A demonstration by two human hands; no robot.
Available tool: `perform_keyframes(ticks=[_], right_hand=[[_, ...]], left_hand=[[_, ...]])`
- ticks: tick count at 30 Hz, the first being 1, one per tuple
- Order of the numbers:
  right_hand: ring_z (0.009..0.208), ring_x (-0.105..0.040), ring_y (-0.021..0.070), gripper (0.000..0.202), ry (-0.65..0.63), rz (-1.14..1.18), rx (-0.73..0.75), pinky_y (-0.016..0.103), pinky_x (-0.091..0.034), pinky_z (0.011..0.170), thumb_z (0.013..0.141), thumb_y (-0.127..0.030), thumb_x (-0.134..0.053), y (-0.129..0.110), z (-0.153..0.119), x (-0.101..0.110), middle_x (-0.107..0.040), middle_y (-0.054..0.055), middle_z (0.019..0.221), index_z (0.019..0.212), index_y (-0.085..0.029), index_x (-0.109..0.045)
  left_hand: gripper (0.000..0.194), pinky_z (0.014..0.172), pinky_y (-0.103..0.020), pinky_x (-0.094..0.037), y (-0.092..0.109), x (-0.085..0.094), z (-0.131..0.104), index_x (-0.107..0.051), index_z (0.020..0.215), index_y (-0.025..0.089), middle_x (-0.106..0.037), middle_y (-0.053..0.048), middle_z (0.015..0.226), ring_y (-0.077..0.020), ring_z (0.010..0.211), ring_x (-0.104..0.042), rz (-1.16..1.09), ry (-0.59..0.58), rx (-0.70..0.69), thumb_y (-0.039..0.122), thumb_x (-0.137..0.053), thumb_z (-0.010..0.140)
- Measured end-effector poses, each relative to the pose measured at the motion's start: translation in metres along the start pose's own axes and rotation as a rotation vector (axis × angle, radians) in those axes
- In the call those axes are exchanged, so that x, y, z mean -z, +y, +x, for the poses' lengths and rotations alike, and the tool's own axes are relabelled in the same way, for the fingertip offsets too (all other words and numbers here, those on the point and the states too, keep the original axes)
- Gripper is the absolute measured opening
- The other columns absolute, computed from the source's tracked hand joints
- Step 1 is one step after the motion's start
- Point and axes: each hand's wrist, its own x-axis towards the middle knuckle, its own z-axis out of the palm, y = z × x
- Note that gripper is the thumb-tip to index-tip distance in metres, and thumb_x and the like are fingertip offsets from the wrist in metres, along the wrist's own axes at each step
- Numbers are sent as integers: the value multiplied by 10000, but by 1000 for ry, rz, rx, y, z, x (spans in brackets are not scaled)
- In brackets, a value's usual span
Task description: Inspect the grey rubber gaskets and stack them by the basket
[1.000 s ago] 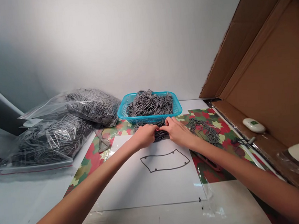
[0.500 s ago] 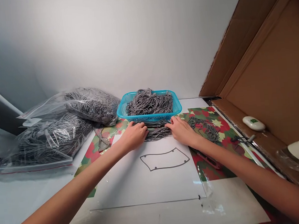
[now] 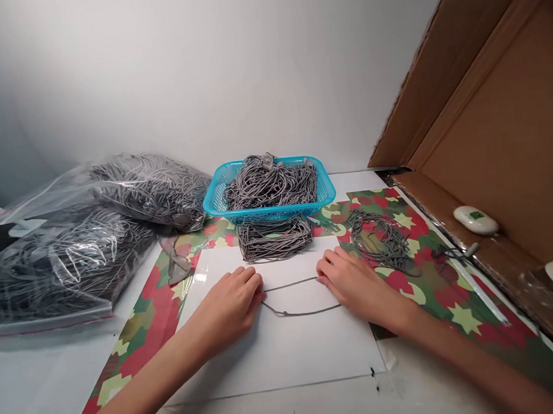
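While left hand [image 3: 235, 301] and right hand [image 3: 352, 282] curl at opposite ends of a gray outline [image 3: 308, 313], I cannot tell how closed each grip is, or on what; stacked gray cords [image 3: 276, 239] lie beside the blue basket [image 3: 271, 212].

My left forearm [image 3: 160, 375] angles in from eight o'clock, right forearm [image 3: 464, 345] from four. Both hands low, palms down, apart from each other. Left hand [image 3: 238, 299] at seven o'clock, fingers bent, knuckles toward one. Right hand [image 3: 352, 284] near four, fingers curled, pointing toward ten. Fingertip grip partly hidden from me.
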Motion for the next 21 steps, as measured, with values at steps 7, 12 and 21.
perform_keyframes(ticks=[7,12,21], right_hand=[[807,-550,214,199,115,19,-27,329,-415,681,944,-57,-436,-6,9,-15,-617,70,881,852,-162,-578],[783,-604,209,186,303,109,-102,320,-436,672,967,-119,-423,1,14,-13,-643,61,865,926,-178,-595],[740,-642,176,162,513,176,-80,297,-469,682,968,-115,-455,13,-3,-9,-660,53,853,1041,-151,-595]], left_hand=[[258,602,-342,-386,-3,-5,16,-569,774,184,-660,-68,802,-218,661,-599,55,6,126,162,-379,946],[252,538,-317,-344,-5,3,15,-590,848,210,-661,-37,738,-211,642,-616,9,130,118,338,-410,969],[240,475,-318,-294,7,-16,-7,-523,715,211,-568,26,571,-139,446,-481,-226,134,-238,229,-428,934]])
